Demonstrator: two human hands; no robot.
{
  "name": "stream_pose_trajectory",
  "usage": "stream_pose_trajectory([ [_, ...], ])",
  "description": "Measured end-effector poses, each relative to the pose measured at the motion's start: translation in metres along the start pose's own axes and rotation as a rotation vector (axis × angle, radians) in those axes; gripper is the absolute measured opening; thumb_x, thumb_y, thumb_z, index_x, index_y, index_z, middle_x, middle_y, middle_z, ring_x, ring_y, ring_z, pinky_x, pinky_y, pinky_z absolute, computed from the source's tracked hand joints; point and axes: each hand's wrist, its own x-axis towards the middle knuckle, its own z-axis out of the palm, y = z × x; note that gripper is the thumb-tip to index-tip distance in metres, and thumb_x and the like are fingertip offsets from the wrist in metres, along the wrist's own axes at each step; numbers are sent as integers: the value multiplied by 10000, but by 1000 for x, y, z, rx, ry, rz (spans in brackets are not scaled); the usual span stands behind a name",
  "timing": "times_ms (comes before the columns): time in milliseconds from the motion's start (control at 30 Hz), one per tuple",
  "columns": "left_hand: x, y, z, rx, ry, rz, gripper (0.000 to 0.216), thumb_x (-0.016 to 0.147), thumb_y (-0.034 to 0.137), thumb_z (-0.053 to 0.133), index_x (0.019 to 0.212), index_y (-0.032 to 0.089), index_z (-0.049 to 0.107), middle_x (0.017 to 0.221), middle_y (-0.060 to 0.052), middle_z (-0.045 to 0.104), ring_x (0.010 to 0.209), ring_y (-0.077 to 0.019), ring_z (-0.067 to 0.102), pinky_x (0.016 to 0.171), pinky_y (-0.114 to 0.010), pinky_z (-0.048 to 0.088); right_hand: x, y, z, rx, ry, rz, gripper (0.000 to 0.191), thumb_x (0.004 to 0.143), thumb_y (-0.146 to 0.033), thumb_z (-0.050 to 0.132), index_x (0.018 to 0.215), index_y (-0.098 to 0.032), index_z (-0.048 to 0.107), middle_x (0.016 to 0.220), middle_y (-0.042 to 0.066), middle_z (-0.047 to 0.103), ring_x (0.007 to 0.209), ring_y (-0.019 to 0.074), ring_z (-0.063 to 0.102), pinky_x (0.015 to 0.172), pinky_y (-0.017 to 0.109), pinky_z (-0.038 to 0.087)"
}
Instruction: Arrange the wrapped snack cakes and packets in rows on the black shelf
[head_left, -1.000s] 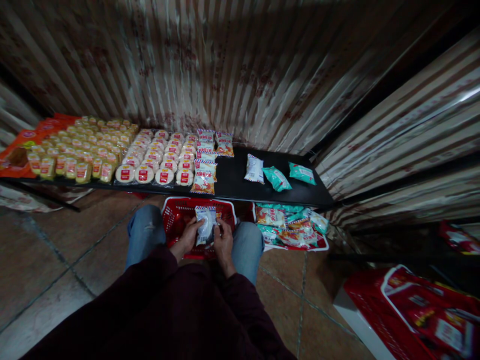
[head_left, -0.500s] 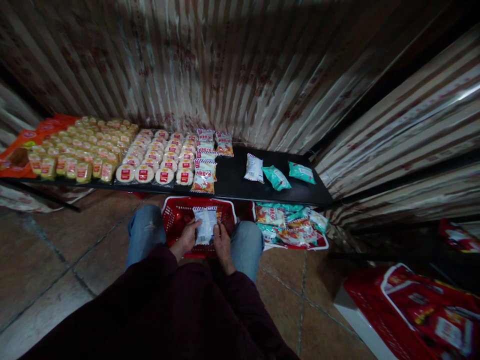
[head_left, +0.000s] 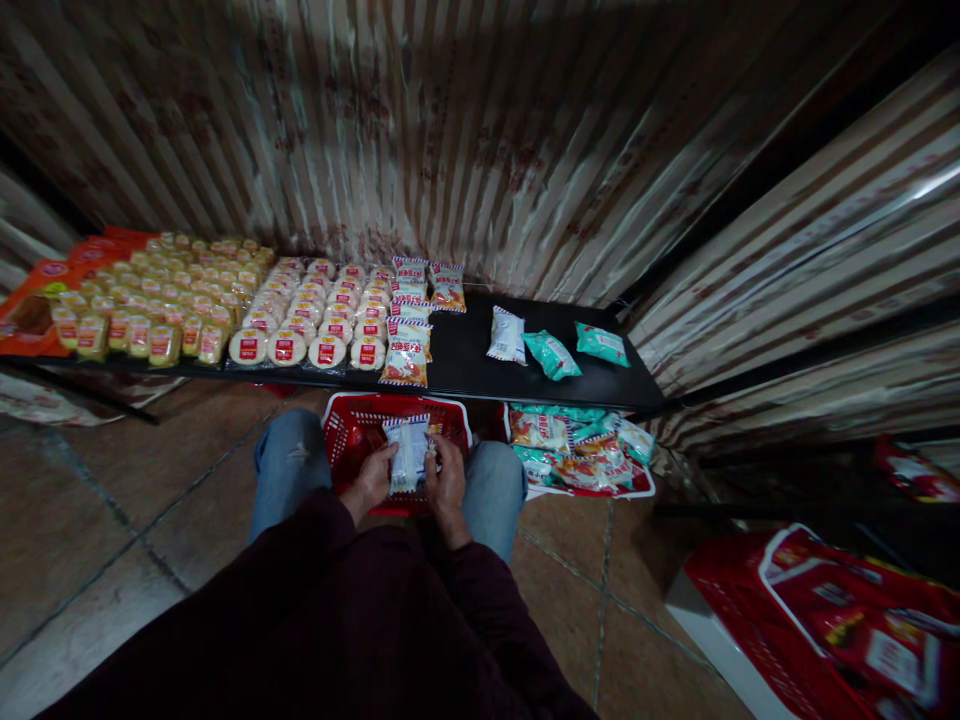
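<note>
Both hands hold a white snack packet [head_left: 409, 452] with a red-and-blue striped edge, its pale back facing me, above a red plastic basket [head_left: 352, 420] between my knees. My left hand [head_left: 373, 480] grips the packet's left side and my right hand [head_left: 445, 478] grips its right side, fingers closed on it. Just beyond the basket runs a low black shelf [head_left: 465, 365] with rows of packets.
On the shelf lie yellow snack packs [head_left: 142, 310], round white cakes [head_left: 315, 320], striped packets [head_left: 409, 345], one white packet [head_left: 508, 335] and two teal ones [head_left: 551, 355]. A red tray of mixed packets [head_left: 581, 450] sits under the shelf. A red basket [head_left: 825, 620] stands at the right.
The packet has stayed between both hands over the basket; the right hand's fingers have shifted slightly up along its right edge. The view has barely moved.
</note>
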Motion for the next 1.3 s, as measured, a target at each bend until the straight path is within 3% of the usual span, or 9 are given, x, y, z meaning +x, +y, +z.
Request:
stream_pose_trajectory([
  [167,2,0,-1,4,6,-1,404,787,247,558,1172,126,574,905,-113,722,810,-263,687,723,-390,541,1,-1,-1,-48,-86,-107,393,804,-90,433,1057,-255,684,1100,63,632,1046,208,517,935,380,432],
  [467,1,1,2,-38,43,-40,359,836,174,468,1176,113,566,842,-95,724,715,-221,689,682,-340,540,0,3,0,-144,-147,-79,374,817,-106,421,1048,-218,693,1043,78,653,983,215,538,908,354,451],
  [667,3,5,-3,-50,89,-43,298,805,168,528,1085,104,608,791,-74,716,653,-189,672,658,-293,525,-5,3,7,-165,-230,32,389,896,-261,384,1175,-121,616,1118,131,660,1031,229,583,947,370,445],
  [900,12,7,-16,23,175,5,264,808,298,568,993,126,643,808,-69,702,697,-167,641,641,-249,473,-9,-1,14,-28,-329,210,545,888,-432,407,1328,-120,482,1290,154,571,1185,263,539,1009,399,403],
  [1033,16,3,-23,88,151,97,297,748,266,618,1034,189,637,913,-40,698,817,-156,630,704,-237,442,-9,-1,13,133,-357,344,626,815,-498,509,1336,-153,474,1254,128,600,1154,262,564,993,390,420],
  [1167,18,-2,-25,171,101,158,302,647,192,678,947,160,649,834,-31,679,780,-153,612,700,-241,427,-11,-2,13,266,-353,377,686,734,-475,605,1328,-161,467,1123,90,669,1004,239,630,912,368,474],
  [1300,18,-4,-24,219,43,194,308,570,185,751,859,148,655,811,-34,671,768,-153,608,743,-263,430,-12,0,13,300,-279,434,622,671,-393,651,1243,-176,539,1067,68,683,942,233,634,861,351,491],
])
